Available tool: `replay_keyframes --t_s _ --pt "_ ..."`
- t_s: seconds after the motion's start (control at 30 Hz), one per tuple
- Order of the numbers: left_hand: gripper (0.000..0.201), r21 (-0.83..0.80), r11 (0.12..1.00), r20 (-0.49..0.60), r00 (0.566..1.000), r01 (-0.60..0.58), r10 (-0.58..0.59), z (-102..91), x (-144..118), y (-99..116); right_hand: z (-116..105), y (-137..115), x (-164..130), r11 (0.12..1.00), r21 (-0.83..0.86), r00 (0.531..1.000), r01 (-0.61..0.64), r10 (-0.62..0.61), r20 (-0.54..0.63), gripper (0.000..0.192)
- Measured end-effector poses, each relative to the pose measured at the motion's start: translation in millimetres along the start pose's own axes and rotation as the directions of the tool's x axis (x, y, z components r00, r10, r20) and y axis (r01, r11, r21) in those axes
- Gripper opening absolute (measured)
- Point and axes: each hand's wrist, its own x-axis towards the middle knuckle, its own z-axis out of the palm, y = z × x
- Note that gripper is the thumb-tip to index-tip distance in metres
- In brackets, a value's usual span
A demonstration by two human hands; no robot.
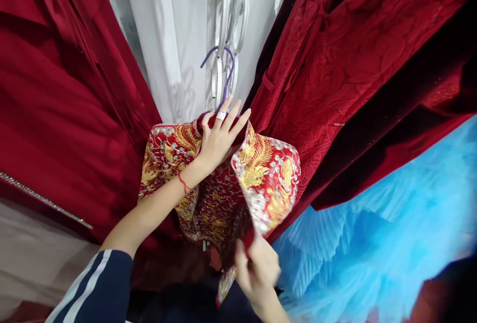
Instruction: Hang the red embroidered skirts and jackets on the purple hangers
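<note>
- Upright, more or less, the red jacket (219, 196) hangs at the middle of the view, its collar up toward the purple hanger (233, 64) and its hem down toward the wearer of the camera.
- Its long axis runs from collar to hem; the shoulders spread left and right, and the front faces the camera.
- Dense gold and silver embroidery covers the red cloth, with pale trim along the edges; the front panel at right swings outward, and darker embroidered cloth shows between the panels.
- The left hand (218, 146), with a silver ring (221, 115) and a red string bracelet (182, 182), lies over the collar at the hanger's neck. Its grip is fanned out, but the thumb is hidden, so I cannot tell whether it pinches anything.
- The right hand (261, 263) is blurred; its grip is curled closed around the lower edge of that right panel.
- Behind the hanger's hook hang white rings (226, 15); red garments (74, 114) flank the jacket, and blue ruffled cloth (354, 253) spreads at lower right.
</note>
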Motion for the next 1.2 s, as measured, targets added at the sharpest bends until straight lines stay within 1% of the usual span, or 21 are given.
replay_keyframes --t_s 0.03,0.1,0.17,0.23,0.3,0.37,0.4,0.43,0.47,0.5,0.53,0.57,0.6,0.63,0.67,0.7,0.73,0.83,0.93,1.03,1.2 --pt "0.07 0.002 1.0 -0.001 1.0 0.0 0.0 1.0 0 0 17 6 0 0.997 -0.068 0.996 -0.022 0.028 0.088 0.019" --pt "0.071 0.002 1.0 0.006 1.0 -0.002 0.002 1.7 3 -1 55 23 2 0.977 -0.207 0.982 -0.044 0.08 0.172 0.018" --pt "0.073 -0.007 1.0 0.023 1.0 -0.019 0.02 -1.9 7 -3 87 44 7 0.962 -0.253 0.971 -0.105 0.154 0.181 0.018" --pt "0.074 -0.026 0.998 0.032 0.997 -0.063 0.064 -12.9 7 -4 100 63 12 0.969 -0.212 0.967 -0.125 0.167 0.193 0.024" --pt "0.072 -0.057 0.991 0.016 0.993 -0.118 0.119 -31.0 -6 -4 88 78 17 0.984 -0.15 0.965 -0.096 0.129 0.229 0.023" --pt "0.068 -0.097 0.987 -0.068 0.99 -0.128 0.122 -49.9 -39 0 54 90 22 0.994 -0.084 0.964 -0.063 0.082 0.251 0.018" --pt "0.065 -0.127 0.988 -0.17 0.983 -0.087 0.065 -55.9 -64 5 33 97 26 0.995 -0.068 0.97 -0.067 0.081 0.229 0.019" --pt "0.061 -0.18 0.983 -0.312 0.95 -0.043 -0.015 -57.5 -92 12 12 105 30 0.992 -0.069 0.982 -0.11 0.119 0.144 0.023" --pt "0.056 -0.254 0.967 -0.386 0.917 -0.007 -0.095 -53.8 -123 22 -8 114 37 0.967 -0.07 0.966 -0.243 0.235 -0.105 0.025" --pt "0.049 -0.367 0.927 -0.451 0.858 0.072 -0.246 -44.2 -153 34 -25 124 44 0.929 -0.054 0.879 -0.367 0.327 -0.347 0.028" --pt "0.039 -0.511 0.836 -0.445 0.772 0.197 -0.454 -29.5 -180 48 -38 134 53 0.896 -0.037 0.785 -0.443 0.368 -0.498 0.031" --pt "0.03 -0.629 0.69 -0.29 0.715 0.359 -0.636 -10.7 -205 62 -46 144 62 0.886 -0.028 0.775 -0.463 0.389 -0.498 0.032" --pt "0.027 -0.678 0.52 -0.038 0.681 0.519 -0.731 10.5 -225 75 -51 153 71 0.891 -0.023 0.804 -0.454 0.398 -0.442 0.033" --pt "0.035 -0.683 0.354 0.213 0.637 0.639 -0.741 32.1 -242 87 -51 161 77 0.901 -0.035 0.848 -0.431 0.392 -0.357 0.035" --pt "0.044 -0.663 0.213 0.404 0.582 0.718 -0.706 52.6 -254 97 -49 168 81 0.914 -0.041 0.891 -0.404 0.383 -0.244 0.037" --pt "0.047 -0.634 0.109 0.55 0.546 0.765 -0.633 70.7 -263 104 -45 173 82 0.922 -0.025 0.915 -0.387 0.381 -0.136 0.04" --pt "0.044 -0.61 0.052 0.631 0.525 0.791 -0.571 85.4 -269 107 -41 178 80 0.921 0.014 0.92 -0.389 0.389 -0.044 0.043" --pt "0.029 -0.615 0.02 0.675 0.539 0.788 -0.504 109.2 -276 98 -31 189 59 0.84 0.234 0.872 -0.49 0.466 0.152 0.055" --pt "0.025 -0.64 0.009 0.666 0.562 0.768 -0.491 113.2 -277 79 -28 197 36 0.668 0.385 0.771 -0.637 0.565 0.296 0.059" --pt "0.025 -0.638 -0.028 0.691 0.557 0.769 -0.461 114.2 -280 65 -26 201 25 0.502 0.467 0.678 -0.727 0.63 0.378 0.06" --pt "0.019 -0.57 -0.109 0.757 0.469 0.814 -0.455 119.6 -289 57 -13 199 33 0.366 0.623 0.663 -0.691 0.665 0.345 0.079"
